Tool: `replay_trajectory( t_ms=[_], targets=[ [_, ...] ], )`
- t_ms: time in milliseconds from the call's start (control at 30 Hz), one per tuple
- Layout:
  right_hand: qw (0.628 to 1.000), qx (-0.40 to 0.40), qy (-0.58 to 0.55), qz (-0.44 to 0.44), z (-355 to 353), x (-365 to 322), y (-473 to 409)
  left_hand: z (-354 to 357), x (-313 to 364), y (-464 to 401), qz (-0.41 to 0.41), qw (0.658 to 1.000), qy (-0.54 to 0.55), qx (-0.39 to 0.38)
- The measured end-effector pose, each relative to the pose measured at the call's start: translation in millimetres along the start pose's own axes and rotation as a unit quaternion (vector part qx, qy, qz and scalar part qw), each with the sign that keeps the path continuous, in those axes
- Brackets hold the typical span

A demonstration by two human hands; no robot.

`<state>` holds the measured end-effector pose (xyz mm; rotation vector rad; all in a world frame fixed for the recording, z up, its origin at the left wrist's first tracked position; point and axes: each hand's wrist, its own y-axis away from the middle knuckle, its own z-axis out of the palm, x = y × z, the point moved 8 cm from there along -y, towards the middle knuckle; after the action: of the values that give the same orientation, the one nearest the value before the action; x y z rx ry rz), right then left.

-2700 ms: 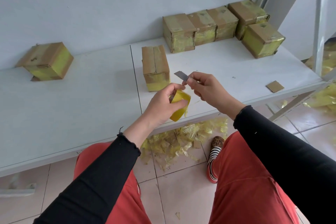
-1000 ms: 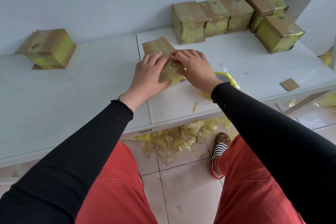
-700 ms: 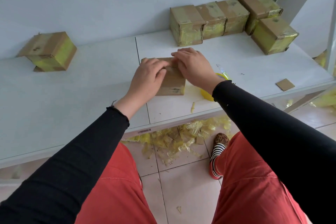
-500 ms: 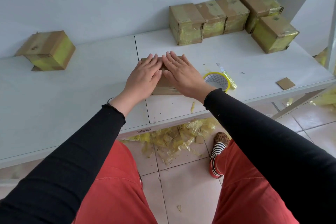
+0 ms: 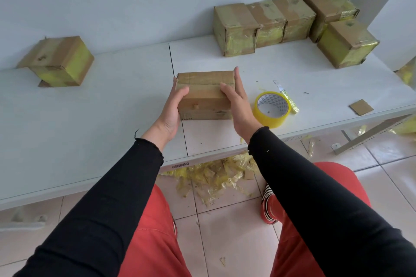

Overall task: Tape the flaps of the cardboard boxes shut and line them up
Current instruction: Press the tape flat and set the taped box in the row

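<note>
Gripping closed box [image 5: 203, 94]: left hand [image 5: 172, 108], right hand [image 5: 237, 105]

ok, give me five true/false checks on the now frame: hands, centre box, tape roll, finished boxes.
1. Both hands grip the centre box from its sides. True: left hand, right hand.
2. The yellow tape roll sits on top of that box. False: it lies on the white table, just right of the right hand.
3. Five taped boxes are grouped at the back right. True.
4. The lone box at far left touches that group. False: it stands well apart.
5. The right hand holds the cutter blade. False: it holds only the box.
</note>
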<state>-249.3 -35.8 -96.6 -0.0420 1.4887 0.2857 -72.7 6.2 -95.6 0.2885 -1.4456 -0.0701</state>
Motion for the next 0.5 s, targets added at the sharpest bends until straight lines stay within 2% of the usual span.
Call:
replay_trajectory(
  t_ms=[100, 267, 433, 500],
  targets=[
    [1.000, -0.005, -0.019, 0.006, 2, 15, -2, -1, -9, -3, 0.003, 1.000, -0.002, 0.010],
    [0.999, 0.024, -0.046, 0.004, 6, 19, -7, 0, -17, -8, -0.014, 0.997, 0.065, 0.038],
    [0.999, -0.023, -0.014, 0.039, 6, 6, -8, 7, -2, 3, -0.032, 0.995, 0.080, 0.056],
    [0.999, -0.007, -0.005, 0.051, 2, -10, -10, 11, 7, 7, -0.050, 0.993, 0.078, 0.067]
  ],
)
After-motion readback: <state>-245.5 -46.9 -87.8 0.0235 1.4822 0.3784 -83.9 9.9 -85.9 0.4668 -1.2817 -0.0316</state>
